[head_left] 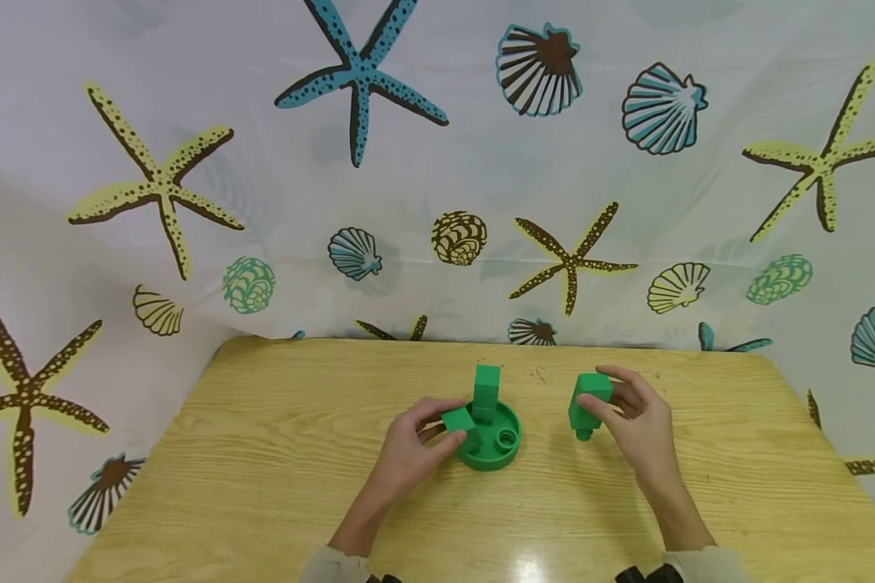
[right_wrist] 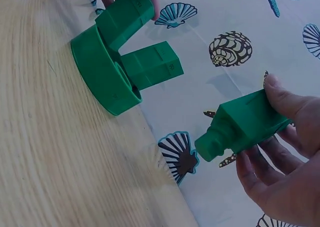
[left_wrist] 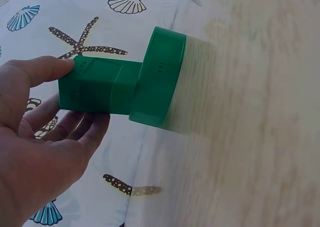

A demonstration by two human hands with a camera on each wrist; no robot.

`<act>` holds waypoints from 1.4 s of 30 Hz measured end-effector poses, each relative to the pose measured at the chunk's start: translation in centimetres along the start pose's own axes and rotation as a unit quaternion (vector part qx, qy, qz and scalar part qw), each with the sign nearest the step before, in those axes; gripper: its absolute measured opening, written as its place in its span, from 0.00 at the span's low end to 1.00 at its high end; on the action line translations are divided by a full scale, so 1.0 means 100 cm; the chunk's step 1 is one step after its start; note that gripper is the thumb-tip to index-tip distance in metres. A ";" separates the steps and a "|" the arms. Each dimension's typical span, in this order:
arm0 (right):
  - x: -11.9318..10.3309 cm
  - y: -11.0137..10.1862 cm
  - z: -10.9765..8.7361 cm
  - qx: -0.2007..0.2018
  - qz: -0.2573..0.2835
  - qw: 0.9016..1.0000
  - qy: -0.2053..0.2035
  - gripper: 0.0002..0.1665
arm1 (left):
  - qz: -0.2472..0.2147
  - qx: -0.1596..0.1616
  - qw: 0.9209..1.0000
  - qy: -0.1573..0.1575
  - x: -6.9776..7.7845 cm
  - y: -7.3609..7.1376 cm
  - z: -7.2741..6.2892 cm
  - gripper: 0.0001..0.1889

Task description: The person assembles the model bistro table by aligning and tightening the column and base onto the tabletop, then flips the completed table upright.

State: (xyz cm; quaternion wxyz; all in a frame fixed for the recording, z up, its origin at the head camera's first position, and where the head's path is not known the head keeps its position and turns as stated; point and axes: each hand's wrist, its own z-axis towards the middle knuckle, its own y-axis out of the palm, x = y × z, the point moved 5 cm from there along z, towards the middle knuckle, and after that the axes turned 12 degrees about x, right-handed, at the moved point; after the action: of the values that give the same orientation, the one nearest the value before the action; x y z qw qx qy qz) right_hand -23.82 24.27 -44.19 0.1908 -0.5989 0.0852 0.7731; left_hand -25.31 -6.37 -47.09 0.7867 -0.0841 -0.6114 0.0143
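Note:
A shallow round green base [head_left: 487,465] stands on the table, with a threaded round socket [head_left: 506,440] showing inside it. My left hand [head_left: 411,447] grips the top of a green block [left_wrist: 95,84] that stands upright in the base's left part. Behind it, another green block [head_left: 487,389] rises from the base, untouched. To the right, my right hand [head_left: 643,421] holds a third green block [right_wrist: 255,119] between thumb and fingers, above the table and apart from the base. A round peg [right_wrist: 210,144] sticks out of that block's lower end, pointing down.
The light wooden table [head_left: 284,453] reaches back to a white cloth [head_left: 408,194] printed with starfish and shells. That cloth hangs behind the table and along both sides.

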 end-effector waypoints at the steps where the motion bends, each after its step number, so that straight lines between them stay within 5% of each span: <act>1: 0.000 0.003 -0.001 -0.003 -0.002 1.000 -0.003 0.29 | 0.001 0.000 1.000 0.001 0.000 0.000 0.000 0.21; 11: 0.006 0.026 -0.014 -0.046 0.015 0.999 -0.023 0.27 | -0.018 0.010 1.000 0.000 -0.001 0.001 -0.002 0.21; 21: 0.009 0.048 -0.027 -0.073 0.089 0.993 -0.021 0.28 | -0.024 0.024 0.999 0.018 -0.001 0.003 0.000 0.19; 42: 0.017 0.070 -0.037 -0.106 0.080 0.990 -0.040 0.27 | -0.028 0.028 0.999 0.018 -0.001 0.002 -0.002 0.20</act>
State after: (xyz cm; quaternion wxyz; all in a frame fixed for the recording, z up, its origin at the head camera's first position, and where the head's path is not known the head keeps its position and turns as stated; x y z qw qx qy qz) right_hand -23.66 16.84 -47.54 0.0670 -0.5758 0.0422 0.8137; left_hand -25.09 -6.18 -47.32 0.7996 -0.0451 -0.5988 0.0082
